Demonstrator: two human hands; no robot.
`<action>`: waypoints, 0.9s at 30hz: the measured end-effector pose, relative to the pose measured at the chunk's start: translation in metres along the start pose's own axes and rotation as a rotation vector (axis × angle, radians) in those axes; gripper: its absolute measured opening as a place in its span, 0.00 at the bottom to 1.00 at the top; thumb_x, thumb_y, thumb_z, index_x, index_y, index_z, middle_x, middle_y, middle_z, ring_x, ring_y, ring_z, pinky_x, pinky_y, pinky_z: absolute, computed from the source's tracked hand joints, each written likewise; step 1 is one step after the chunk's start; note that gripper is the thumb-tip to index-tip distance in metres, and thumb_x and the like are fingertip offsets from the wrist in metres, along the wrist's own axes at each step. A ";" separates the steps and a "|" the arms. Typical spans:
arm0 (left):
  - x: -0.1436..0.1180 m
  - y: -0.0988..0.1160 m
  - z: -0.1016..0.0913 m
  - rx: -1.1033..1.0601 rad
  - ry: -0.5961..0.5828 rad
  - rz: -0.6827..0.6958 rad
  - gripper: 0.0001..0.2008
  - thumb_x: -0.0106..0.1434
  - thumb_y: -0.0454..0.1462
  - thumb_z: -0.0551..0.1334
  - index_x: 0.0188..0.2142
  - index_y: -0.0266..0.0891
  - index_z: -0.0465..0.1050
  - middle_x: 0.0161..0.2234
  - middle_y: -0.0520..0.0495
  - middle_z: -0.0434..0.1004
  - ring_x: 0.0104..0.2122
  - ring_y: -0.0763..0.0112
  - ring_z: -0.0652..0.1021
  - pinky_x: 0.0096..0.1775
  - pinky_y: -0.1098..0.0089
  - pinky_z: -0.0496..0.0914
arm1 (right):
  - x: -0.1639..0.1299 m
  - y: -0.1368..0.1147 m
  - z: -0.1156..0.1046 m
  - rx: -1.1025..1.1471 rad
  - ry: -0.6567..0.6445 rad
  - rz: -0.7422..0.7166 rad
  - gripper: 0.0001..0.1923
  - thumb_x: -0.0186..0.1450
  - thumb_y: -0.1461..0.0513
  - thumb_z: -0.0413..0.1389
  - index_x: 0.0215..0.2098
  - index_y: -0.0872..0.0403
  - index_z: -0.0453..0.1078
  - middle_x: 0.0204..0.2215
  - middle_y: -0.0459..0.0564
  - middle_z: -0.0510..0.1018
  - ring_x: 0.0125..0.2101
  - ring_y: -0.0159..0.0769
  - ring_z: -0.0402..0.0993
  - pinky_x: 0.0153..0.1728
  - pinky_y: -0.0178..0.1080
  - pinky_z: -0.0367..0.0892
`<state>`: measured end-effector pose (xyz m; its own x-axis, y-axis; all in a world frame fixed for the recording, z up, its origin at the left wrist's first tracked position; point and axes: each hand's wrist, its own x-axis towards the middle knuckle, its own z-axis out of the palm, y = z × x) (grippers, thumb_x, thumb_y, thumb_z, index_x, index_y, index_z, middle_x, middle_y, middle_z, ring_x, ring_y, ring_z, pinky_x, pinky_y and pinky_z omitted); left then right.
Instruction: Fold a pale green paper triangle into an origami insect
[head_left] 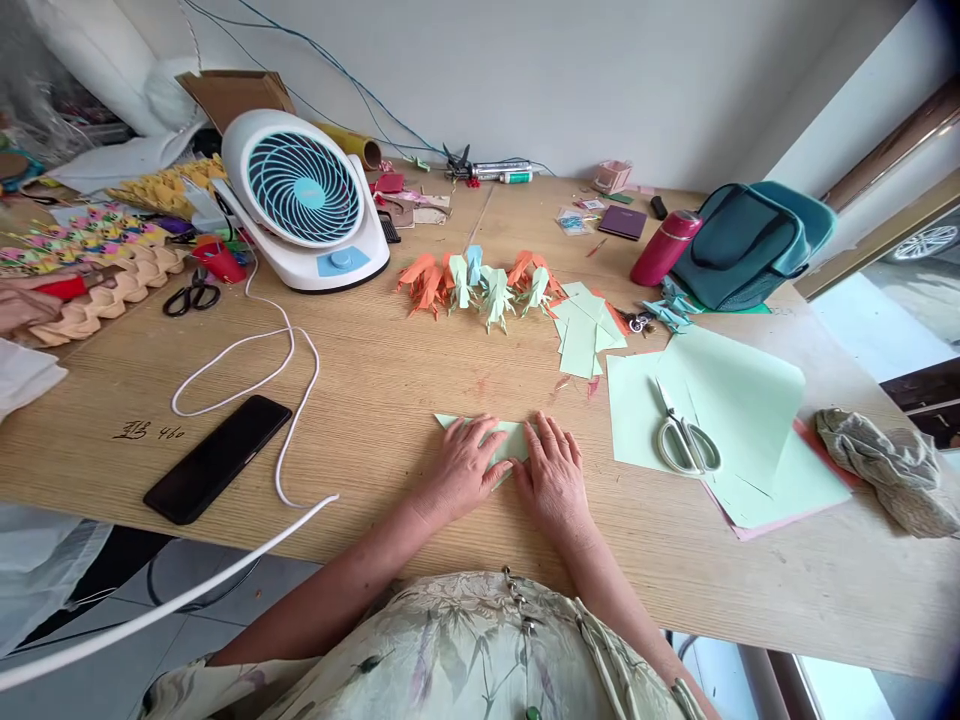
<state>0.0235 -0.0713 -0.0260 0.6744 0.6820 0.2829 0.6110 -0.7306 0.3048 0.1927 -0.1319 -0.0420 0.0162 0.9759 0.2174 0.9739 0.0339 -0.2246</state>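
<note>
Left hand (463, 462) flat, fingers spread, pressing folded green paper (504, 440) against wooden surface (375, 380); no closed grip. Right hand (553, 470) likewise flat and open, palm on paper's right end. Paper lies near front edge, between both hands (mostly covered). White scissors (686, 440) on green sheets (735, 400) to right. Folded paper figures (484, 282) behind. Black phone (217, 458) well left.

Wooden table (375, 400) against a white wall (600, 70), grey tiled floor (247, 590).
</note>
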 end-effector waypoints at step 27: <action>-0.002 0.000 -0.002 0.005 -0.027 -0.001 0.18 0.71 0.42 0.54 0.56 0.38 0.68 0.60 0.39 0.65 0.61 0.55 0.65 0.63 0.50 0.57 | 0.004 -0.003 -0.004 0.019 0.003 0.031 0.24 0.72 0.57 0.46 0.63 0.58 0.62 0.66 0.59 0.60 0.65 0.47 0.53 0.64 0.51 0.47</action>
<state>0.0212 -0.0722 -0.0246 0.6847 0.6815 0.2584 0.6137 -0.7303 0.3000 0.1910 -0.1293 -0.0366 0.0472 0.9758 0.2134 0.9684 0.0076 -0.2493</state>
